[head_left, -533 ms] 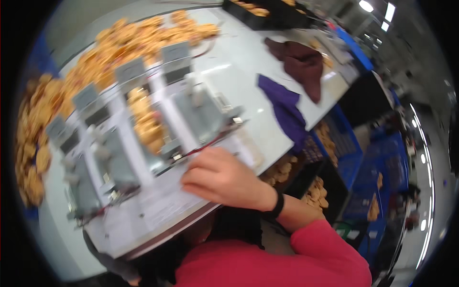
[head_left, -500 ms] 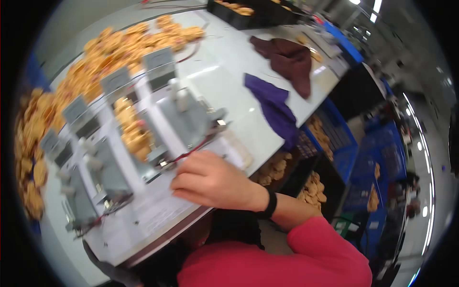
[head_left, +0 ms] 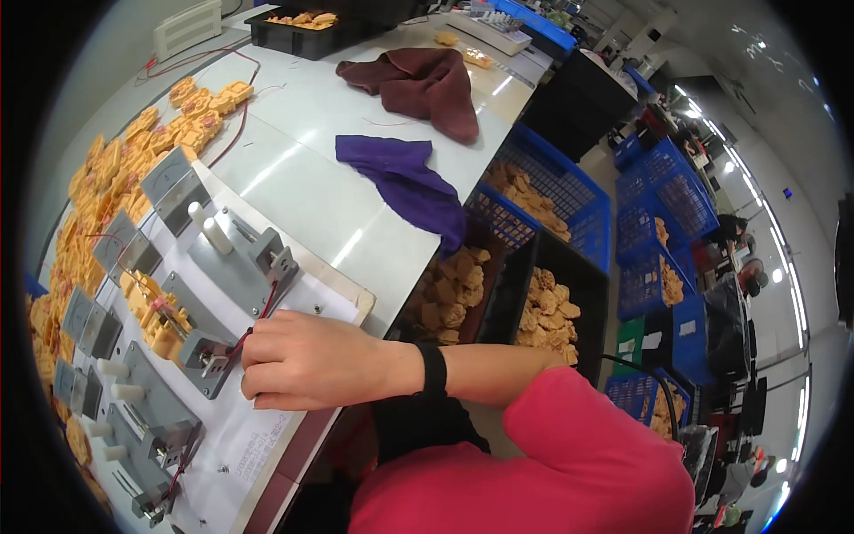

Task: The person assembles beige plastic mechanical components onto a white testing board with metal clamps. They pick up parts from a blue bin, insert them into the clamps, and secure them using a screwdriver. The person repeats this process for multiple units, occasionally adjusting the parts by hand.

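My right hand [head_left: 307, 360], with a black wristband [head_left: 433, 369], is over the front part of a white board [head_left: 342, 298]. Its fingers are curled closed, and whatever they may hold is hidden. The fingertips are beside the red and black wires at the front of a grey test fixture [head_left: 203, 360]. A yellow plastic part [head_left: 153, 316] with red wire on it sits in that fixture. To its right stands another grey fixture [head_left: 236, 258] with white pegs and no yellow part. Further grey fixtures [head_left: 147, 400] line up on the left. My left hand is out of view.
Many yellow parts [head_left: 98, 191] are heaped behind the fixtures. A purple cloth [head_left: 405, 182] and a brown cloth [head_left: 418, 89] lie on the white table. Blue crates [head_left: 592, 209] and a black bin [head_left: 592, 311] with yellow parts stand beyond its right edge. A black tray [head_left: 294, 37] is at the back.
The view has swung, so the fixtures and cloths appear farther left. My right hand stays closed near the front of the loaded fixture.
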Tool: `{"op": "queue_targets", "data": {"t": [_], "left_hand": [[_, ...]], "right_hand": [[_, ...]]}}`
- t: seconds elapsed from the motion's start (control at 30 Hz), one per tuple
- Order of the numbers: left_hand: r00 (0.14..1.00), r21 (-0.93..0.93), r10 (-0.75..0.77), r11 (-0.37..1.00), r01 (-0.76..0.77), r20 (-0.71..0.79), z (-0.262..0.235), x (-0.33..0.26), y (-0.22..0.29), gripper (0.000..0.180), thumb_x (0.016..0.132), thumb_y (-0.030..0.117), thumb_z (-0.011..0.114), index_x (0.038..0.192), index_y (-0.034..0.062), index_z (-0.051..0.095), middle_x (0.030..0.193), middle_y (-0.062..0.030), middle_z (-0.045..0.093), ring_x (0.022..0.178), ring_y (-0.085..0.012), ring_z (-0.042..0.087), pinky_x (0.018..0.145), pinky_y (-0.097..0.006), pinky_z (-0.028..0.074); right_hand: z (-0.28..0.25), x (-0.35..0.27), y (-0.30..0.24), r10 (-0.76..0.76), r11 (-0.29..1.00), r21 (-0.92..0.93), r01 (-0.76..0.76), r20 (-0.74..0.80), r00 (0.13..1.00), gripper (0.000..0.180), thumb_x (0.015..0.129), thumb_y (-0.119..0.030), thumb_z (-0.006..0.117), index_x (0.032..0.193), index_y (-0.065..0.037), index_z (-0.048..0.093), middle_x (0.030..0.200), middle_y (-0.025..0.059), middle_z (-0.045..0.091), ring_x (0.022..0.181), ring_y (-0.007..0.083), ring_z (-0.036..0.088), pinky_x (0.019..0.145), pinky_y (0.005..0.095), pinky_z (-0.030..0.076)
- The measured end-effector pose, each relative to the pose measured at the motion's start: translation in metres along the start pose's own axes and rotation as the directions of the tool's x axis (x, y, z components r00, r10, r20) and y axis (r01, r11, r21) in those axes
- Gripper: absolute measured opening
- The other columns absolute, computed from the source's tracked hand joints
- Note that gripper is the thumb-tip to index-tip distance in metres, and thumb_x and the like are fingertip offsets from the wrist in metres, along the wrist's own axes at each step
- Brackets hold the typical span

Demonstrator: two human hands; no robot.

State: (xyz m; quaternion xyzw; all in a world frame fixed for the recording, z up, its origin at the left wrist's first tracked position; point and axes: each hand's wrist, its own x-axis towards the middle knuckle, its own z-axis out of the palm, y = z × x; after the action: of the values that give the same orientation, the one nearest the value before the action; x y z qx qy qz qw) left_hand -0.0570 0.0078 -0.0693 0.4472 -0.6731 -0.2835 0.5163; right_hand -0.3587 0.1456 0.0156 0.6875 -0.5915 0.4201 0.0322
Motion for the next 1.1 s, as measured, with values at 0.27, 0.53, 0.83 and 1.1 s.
{"op": "queue_targets", "data": {"t": [0.27, 0.53, 0.83, 1.1], "left_hand": [[1.0, -0.013, 0.006, 1.0, -0.006, 0.024, 0.008, 0.0, 0.004, 0.079, 0.097, 0.056, 0.038, 0.147, -0.0055, 0.038, 0.146, -0.02, 0.045, 0.133, -0.0302, 0.045, 0.114, -0.042, 0.032], [0.998, -0.029, 0.011, 1.0, -0.009, 0.055, 0.011, 0.0, 0.005, 0.078, 0.098, 0.055, 0.038, 0.147, -0.0057, 0.037, 0.147, -0.0198, 0.044, 0.134, -0.0299, 0.044, 0.114, -0.042, 0.031], [0.996, -0.046, 0.01, 0.999, -0.005, 0.094, 0.017, -0.002, 0.011, 0.077, 0.098, 0.054, 0.037, 0.147, -0.006, 0.037, 0.148, -0.0196, 0.042, 0.135, -0.0295, 0.042, 0.115, -0.042, 0.03], [0.997, -0.045, -0.044, 0.998, 0.047, 0.062, -0.023, -0.002, 0.003, 0.076, 0.099, 0.053, 0.036, 0.147, -0.0062, 0.037, 0.149, -0.0194, 0.041, 0.136, -0.0292, 0.041, 0.115, -0.042, 0.029]], "right_hand": [[-0.002, -0.001, 0.0, -0.003, 1.0, -0.003, 0.003, -0.009, 1.0, 0.013, 0.085, -0.018, 0.071, 0.089, -0.012, 0.061, 0.088, 0.0021, 0.053, 0.086, 0.0215, 0.054, 0.078, 0.0352, 0.044], [0.004, -0.001, 0.001, -0.031, 1.0, -0.005, 0.031, -0.016, 0.999, 0.012, 0.083, -0.018, 0.071, 0.083, -0.013, 0.061, 0.088, 0.002, 0.053, 0.088, 0.0211, 0.054, 0.077, 0.0355, 0.044], [0.002, -0.005, 0.005, -0.074, 0.997, -0.038, 0.072, -0.048, 0.996, 0.014, 0.082, -0.019, 0.07, 0.08, -0.013, 0.058, 0.086, 0.0023, 0.053, 0.089, 0.0214, 0.055, 0.075, 0.0355, 0.044], [0.003, 0.004, 0.002, -0.064, 0.998, -0.03, 0.063, -0.031, 0.997, 0.014, 0.079, -0.015, 0.07, 0.077, -0.012, 0.057, 0.083, 0.0033, 0.054, 0.083, 0.0234, 0.058, 0.073, 0.0361, 0.047]]}}
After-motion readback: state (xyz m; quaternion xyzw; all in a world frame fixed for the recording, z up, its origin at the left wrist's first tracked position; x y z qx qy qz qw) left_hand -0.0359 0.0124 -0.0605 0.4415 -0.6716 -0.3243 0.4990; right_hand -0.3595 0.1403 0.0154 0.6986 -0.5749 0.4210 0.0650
